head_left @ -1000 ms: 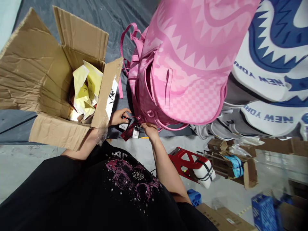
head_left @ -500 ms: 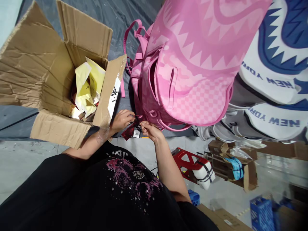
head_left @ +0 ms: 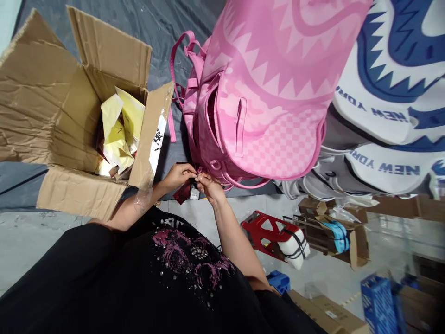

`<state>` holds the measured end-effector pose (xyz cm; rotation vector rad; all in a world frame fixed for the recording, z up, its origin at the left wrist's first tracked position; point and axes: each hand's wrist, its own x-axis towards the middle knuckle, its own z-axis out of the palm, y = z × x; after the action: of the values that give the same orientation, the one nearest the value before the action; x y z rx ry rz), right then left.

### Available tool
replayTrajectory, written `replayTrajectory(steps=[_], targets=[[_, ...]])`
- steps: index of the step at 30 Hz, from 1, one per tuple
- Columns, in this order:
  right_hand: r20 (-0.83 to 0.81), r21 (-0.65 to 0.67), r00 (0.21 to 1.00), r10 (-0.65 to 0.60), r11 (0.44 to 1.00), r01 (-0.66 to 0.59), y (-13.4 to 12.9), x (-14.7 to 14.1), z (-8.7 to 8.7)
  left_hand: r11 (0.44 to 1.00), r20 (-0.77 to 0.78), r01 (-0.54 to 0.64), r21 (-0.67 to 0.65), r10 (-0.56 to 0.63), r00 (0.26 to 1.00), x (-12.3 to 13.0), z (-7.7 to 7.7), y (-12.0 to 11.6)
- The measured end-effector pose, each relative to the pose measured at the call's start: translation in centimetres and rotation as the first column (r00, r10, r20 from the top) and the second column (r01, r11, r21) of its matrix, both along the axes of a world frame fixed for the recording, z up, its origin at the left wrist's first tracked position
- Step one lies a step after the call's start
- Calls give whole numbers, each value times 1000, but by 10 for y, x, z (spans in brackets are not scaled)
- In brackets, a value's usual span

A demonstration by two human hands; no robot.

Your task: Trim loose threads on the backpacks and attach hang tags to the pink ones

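Observation:
A pink backpack [head_left: 274, 106] with a shark-teeth pattern lies on the dark-covered table, its handle end toward me. At its near left corner my left hand [head_left: 180, 177] and my right hand [head_left: 210, 187] meet with fingertips pinched close together. Between them hang dark red and black hang tags [head_left: 183, 191], one with a white label [head_left: 194, 194]. The tags' cord seems to be in both hands' fingers, though its exact path is hidden. Left of the backpack stands an open cardboard box [head_left: 74, 125] with yellow paper packets [head_left: 118, 139] inside.
White and blue backpacks [head_left: 385, 162] marked "NEW YORK" are piled on the right. Beyond the table's near edge, a red stool [head_left: 259, 234], cartons [head_left: 323, 311] and a blue crate [head_left: 378, 301] stand on the floor. A clear tape strip [head_left: 142, 199] hangs from the box over my left forearm.
My hands have come closer together, fingertips now almost touching at the tags' cord. The view has shifted a little, so the backpack and box appear farther left.

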<state>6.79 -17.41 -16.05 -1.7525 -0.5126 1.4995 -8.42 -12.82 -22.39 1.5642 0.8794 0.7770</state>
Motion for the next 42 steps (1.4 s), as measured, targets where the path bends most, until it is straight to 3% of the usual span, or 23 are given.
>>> replayTrajectory(steps=[9,15,29,36,42], targets=[[100,107,979,-177,980,166,-1,-13,-16,996,-125,78,-38,-82,989,-8,2,1],[201,158,954,-221,969,192,-2,-22,-26,993,-241,106,-52,-116,964,-4,6,0],[416,217,901,-124,976,34,-8,-24,-28,984,-402,95,-151,-149,903,2,12,3],[508,216,860,-49,974,-72,-9,-23,-22,980,-408,177,-86,-197,891,2,15,6],[530,196,848,5,972,-127,-8,-23,-22,984,-389,174,-48,-179,904,4,4,4]])
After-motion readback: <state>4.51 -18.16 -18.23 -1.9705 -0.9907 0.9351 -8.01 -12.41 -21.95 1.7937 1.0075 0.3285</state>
